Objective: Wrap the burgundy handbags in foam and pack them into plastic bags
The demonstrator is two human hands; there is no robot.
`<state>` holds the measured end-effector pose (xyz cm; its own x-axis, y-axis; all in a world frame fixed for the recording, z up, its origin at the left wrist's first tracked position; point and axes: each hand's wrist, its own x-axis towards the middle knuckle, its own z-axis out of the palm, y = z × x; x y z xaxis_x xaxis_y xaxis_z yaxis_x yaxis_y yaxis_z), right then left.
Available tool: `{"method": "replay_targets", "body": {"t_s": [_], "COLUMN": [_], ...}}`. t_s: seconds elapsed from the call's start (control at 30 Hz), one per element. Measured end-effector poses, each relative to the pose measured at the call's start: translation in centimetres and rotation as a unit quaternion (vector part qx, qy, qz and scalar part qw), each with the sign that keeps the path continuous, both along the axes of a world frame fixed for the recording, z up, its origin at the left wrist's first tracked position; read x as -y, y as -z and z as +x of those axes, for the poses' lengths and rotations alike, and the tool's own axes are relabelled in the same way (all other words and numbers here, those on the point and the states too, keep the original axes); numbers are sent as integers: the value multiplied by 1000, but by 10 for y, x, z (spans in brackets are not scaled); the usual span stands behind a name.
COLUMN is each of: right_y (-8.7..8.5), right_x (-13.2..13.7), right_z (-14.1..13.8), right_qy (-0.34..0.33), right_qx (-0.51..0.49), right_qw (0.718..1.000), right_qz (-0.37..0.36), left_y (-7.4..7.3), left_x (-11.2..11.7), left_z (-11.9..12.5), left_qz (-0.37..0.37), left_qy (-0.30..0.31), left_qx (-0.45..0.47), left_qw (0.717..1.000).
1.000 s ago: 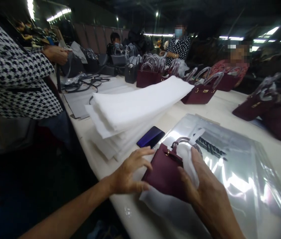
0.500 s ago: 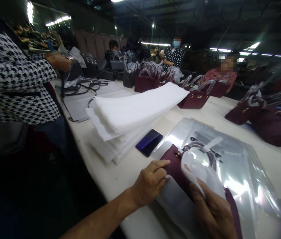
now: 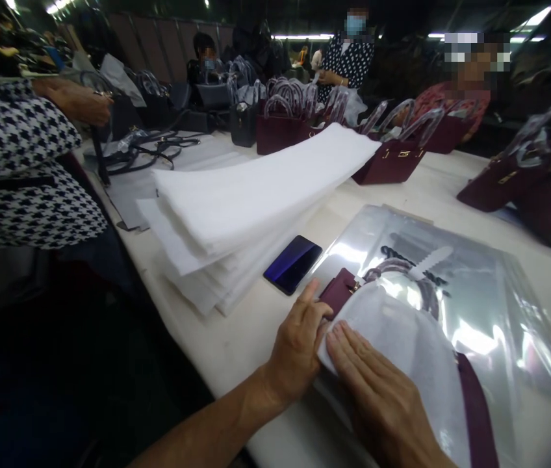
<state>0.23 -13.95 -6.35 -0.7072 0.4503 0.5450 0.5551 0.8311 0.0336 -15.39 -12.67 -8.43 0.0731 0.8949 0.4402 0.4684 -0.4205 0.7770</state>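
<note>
A burgundy handbag point(image 3: 338, 294) lies on its side in front of me, mostly hidden under a soft white wrapping sheet point(image 3: 405, 338). Its plastic-wrapped handles point(image 3: 429, 302) and a white toothed strip point(image 3: 434, 262) rest over clear plastic sleeves point(image 3: 497, 318). At the bag's left edge, my left hand point(image 3: 295, 351) has its fingers curled round the edge. My right hand point(image 3: 385, 390) lies flat on the sheet, fingers stretched out close together, touching the left side near my other hand.
A dark phone point(image 3: 293, 264) lies left of the sleeves. Stacked white foam sheets point(image 3: 256, 195) spread beyond it. Burgundy handbags point(image 3: 390, 162) stand farther back and right; black bags point(image 3: 243, 120) and straps point(image 3: 158, 151) are at the back left. Several people stand around the table.
The white sheet now covers more of the handbag, pulled over towards its left edge. My right hand has moved left and flattened on it. The view has tilted slightly downwards.
</note>
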Motion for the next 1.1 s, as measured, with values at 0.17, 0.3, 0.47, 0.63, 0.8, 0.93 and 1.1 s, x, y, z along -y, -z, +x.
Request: {"method": "replay_targets", "body": {"t_s": [0.17,0.3,0.47,0.63,0.8,0.93,1.1], "right_y": [-1,0,-2,-7,-31,-50,-38], "right_x": [16,22,26,21,31,56,65], "right_z": [-14,-20,-17,-18,17,130,281], "right_qy": [67,121,153,147,135,426,658], "right_qx": [77,55,24,-97,-331,-385,-322], "right_qw": [995,990,979,967,925,805,638], "right_qz": [-16,-54,-134,-182,-129,-151,-237], "left_y": [7,16,17,17,19,23,31], "left_x": [-5,-5,-1,-23,-38,-35,-34], "left_z": [0,-13,-31,-44,-51,-50,-48], "left_qz": [-36,-27,18,48,131,105,40], "left_qy": [-23,74,168,244,241,214,183], "left_qx": [116,131,15,-118,-162,-168,-129], "left_qw": [992,988,986,961,948,957,974]}}
